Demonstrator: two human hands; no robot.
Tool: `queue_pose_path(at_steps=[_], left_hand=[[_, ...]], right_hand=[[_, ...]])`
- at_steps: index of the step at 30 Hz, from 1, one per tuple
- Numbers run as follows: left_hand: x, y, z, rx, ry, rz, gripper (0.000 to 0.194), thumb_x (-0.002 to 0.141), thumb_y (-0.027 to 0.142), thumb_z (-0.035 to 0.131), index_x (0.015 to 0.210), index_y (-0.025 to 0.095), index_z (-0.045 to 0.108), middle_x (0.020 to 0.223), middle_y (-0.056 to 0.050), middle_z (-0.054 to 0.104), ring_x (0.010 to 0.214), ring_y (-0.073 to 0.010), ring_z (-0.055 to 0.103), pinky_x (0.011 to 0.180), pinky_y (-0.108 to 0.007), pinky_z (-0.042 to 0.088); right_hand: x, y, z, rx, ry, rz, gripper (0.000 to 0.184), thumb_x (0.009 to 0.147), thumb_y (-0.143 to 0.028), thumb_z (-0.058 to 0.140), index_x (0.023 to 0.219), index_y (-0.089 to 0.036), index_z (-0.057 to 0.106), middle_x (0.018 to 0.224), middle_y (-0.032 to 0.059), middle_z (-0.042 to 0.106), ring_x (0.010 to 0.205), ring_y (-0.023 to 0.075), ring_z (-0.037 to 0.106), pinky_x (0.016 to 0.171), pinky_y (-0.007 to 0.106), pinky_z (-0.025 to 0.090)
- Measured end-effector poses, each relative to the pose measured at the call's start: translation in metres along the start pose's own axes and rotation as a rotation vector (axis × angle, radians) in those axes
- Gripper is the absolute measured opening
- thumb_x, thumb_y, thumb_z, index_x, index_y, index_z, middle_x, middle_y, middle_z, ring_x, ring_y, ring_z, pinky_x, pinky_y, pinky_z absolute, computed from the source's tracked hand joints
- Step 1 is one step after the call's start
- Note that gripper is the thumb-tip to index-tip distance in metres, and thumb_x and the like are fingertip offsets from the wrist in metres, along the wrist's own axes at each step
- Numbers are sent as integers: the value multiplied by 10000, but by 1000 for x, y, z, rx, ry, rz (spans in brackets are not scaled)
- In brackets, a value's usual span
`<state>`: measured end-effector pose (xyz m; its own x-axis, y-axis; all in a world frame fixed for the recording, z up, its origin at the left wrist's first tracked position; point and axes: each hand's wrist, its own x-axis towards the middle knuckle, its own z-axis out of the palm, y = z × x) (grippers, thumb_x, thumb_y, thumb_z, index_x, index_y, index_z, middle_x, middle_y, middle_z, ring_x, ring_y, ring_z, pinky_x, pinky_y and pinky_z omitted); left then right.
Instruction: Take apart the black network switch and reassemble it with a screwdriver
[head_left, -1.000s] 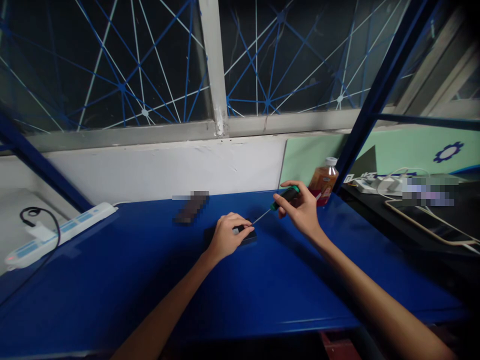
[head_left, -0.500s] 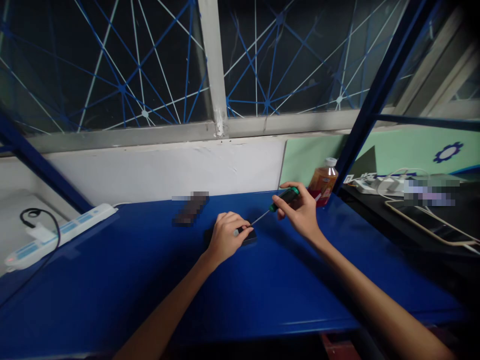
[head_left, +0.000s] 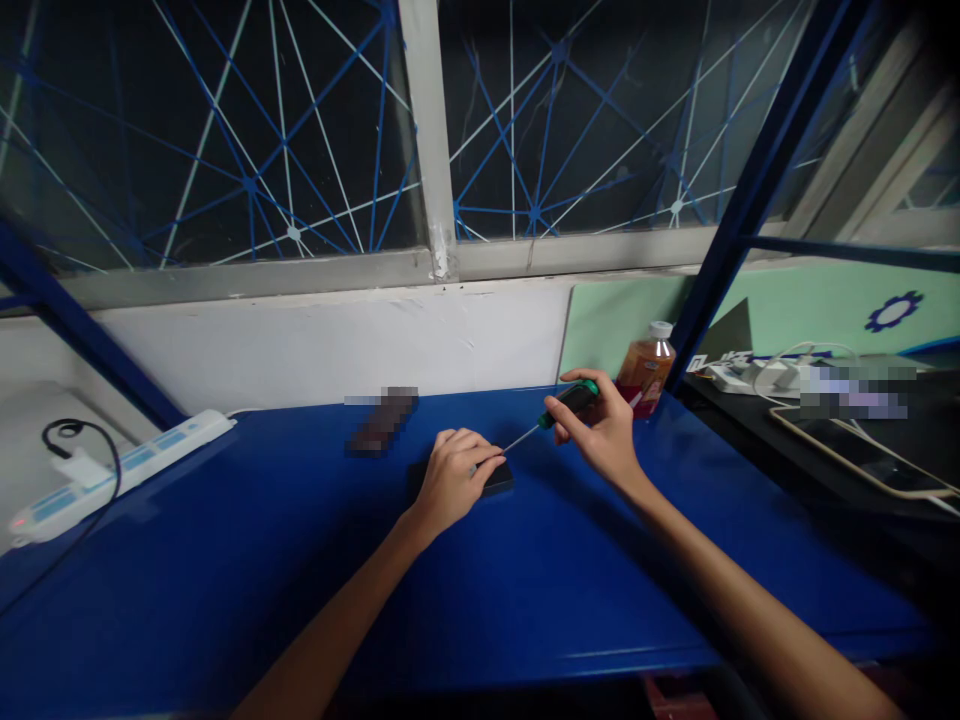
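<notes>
A screwdriver (head_left: 568, 403) with a green and black handle is held in my right hand (head_left: 609, 435), its fingers closed around the handle. The thin shaft slants down to the left, and its tip reaches the fingertips of my left hand (head_left: 452, 482). Thumb and index finger of that hand are pinched together at the tip; whatever sits between them is too small and covered to name. Under the left hand lies a flat black box-shaped object (head_left: 499, 481) on the blue table (head_left: 465, 600). Most of its top is hidden by the hand.
Behind my right hand stands a drink bottle (head_left: 649, 370) against the wall. A blurred dark object (head_left: 384, 422) lies near the table's back edge. At the left is a white power strip (head_left: 127, 475) with a black cable. A phone (head_left: 862, 452) and white cables rest on a black surface at right.
The index finger and thumb of my left hand have drawn closer together at the screwdriver tip. My right hand stays almost in place with the screwdriver. The view has tilted slightly.
</notes>
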<state>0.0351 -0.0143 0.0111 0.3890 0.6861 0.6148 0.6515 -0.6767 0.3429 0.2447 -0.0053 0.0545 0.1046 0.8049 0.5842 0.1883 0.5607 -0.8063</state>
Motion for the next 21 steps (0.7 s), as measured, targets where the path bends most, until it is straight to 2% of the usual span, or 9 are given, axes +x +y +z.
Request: queue_pose_path(at_steps=[6,9,12,16,21], left_hand=[[3,3,-5,-25,-68,-21,176,894,307,588,1032,243,677,937,-30,679,929,-202,587,849,-378,397],[5,-1,-17,29,-173,-54,367,843,414,633,1185,287,597,1056,-40,646,1001,-234,561,867,-400,390],[5,-11,-30,98,-328,-92,578,729,500,713,1252,323,543,1170,-54,591,1050,-281,531,871,-423,385],[3,-20,-37,106,-470,-88,443,816,491,625,1240,379,559,1191,-35,581,1055,-268,539,896,-419,373],[0,-17,-31,167,-495,-54,426,810,530,616,1206,373,605,1218,-74,570,1077,-301,517,900,-451,367]], right_hand=[[1,0,-1,42,-6,26,323,787,-359,673,1027,-220,507,588,-50,559,391,114,556,397,250,469],[2,1,-2,40,-5,22,326,786,-361,679,1026,-220,508,575,-55,551,391,117,558,398,249,466],[2,2,-3,27,10,16,338,780,-363,687,1031,-220,513,574,-55,552,395,121,563,399,250,465],[4,3,-6,21,12,15,335,780,-360,686,1033,-220,518,581,-55,549,396,118,561,402,252,467],[10,3,-10,38,36,20,334,769,-374,687,1008,-216,515,571,-50,547,388,114,547,386,252,463]])
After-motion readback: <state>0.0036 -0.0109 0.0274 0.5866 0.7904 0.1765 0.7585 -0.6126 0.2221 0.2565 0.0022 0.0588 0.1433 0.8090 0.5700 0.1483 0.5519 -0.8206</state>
